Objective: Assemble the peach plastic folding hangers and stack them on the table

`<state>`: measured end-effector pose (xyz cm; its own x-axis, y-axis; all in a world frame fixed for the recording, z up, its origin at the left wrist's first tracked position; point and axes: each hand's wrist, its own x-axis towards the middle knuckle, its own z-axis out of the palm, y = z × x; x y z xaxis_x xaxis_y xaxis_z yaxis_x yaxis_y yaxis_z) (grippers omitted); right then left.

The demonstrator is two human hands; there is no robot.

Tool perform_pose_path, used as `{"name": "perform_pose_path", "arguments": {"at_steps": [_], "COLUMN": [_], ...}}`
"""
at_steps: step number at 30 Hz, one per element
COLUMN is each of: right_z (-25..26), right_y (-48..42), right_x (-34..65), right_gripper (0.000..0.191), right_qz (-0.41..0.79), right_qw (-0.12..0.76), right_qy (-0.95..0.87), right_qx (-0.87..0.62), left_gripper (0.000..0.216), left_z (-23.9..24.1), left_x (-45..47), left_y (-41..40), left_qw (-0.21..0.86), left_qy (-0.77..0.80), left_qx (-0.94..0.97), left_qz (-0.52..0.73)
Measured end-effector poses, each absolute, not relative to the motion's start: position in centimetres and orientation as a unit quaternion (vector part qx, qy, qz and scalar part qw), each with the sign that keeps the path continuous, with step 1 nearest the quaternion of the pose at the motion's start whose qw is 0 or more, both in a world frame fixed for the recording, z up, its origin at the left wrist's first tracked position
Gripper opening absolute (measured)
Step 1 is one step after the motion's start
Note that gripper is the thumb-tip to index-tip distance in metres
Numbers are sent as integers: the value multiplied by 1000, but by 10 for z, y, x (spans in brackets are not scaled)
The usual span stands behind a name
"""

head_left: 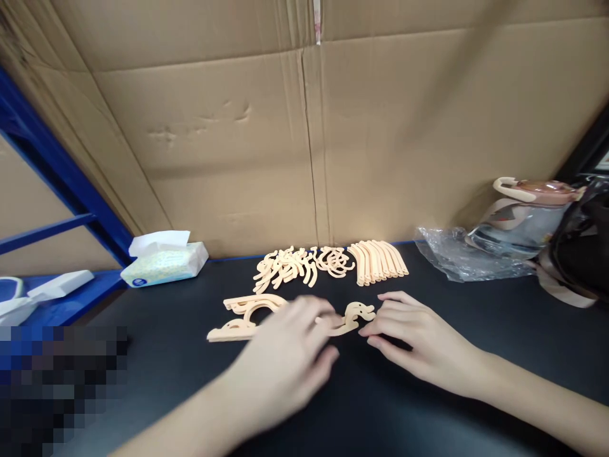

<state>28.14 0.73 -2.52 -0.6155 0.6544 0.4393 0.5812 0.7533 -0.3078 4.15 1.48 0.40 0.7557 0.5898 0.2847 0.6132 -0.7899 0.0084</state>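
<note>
On the black table top [428, 412], my left hand [285, 362] and my right hand [419, 339] meet over a small flat cream-coloured cut-out piece [354, 315]. The fingertips of both hands touch it; the left hand is motion-blurred and covers its left end. Left of the hands lies a stack of curved cream pieces [242, 317]. Behind them sit a heap of small hooked pieces [297, 265] and a neat row of curved strips [378, 261].
A tissue pack [164, 261] lies at the back left beside a blue metal shelf frame [57, 190]. Crumpled clear plastic [457, 254], a lidded clear container [528, 216] and a dark bag [583, 254] stand at the right. A cardboard wall [304, 127] closes the back.
</note>
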Motion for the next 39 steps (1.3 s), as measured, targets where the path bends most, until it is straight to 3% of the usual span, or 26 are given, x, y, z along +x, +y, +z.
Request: {"name": "perform_pose_path", "arguments": {"at_steps": [5,10,21,27,39], "right_z": [-24,-18,-17,-13,15], "right_y": [12,19,46,65,114], "right_x": [284,292,313,326,327], "right_gripper": [15,21,28,31,21], "right_qz": [88,134,234,230,32], "right_qw": [343,406,423,411,267], "right_qy": [-852,-776,-706,-698,-778], "right_qx": [-387,-463,-518,-540,-568], "left_gripper": [24,26,26,27,27], "left_z": [-36,-33,-24,-16,-17], "left_x": [53,50,50,49,51], "left_y": [-13,-9,-10,-12,-9], "left_qw": [18,-58,-102,-119,-123], "left_qy": [-130,-154,-168,-179,-185], "left_qx": [-979,-975,-971,-971,-968], "left_qz": [-159,-149,-134,-106,-117]}}
